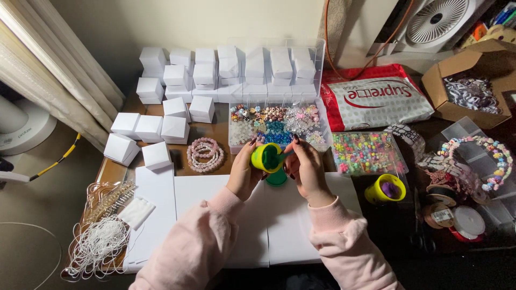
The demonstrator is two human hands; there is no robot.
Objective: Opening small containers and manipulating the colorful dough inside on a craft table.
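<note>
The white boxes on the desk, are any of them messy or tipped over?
Yes. The back rows of white boxes stand neatly stacked, but the loose white boxes at the front left sit tilted and scattered at odd angles. Beside them, the white cord lies in a tangled heap.

White boxes [161, 128], bead tray [278, 129], perhaps cord [99, 244]

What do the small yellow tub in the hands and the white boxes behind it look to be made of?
Yellow tub: likely moulded plastic, smooth with a slight sheen, holding green stuff; the left hand grips it, the right hand is at its rim. White boxes: probably matte card, with crisp folded edges and no gloss.
</note>
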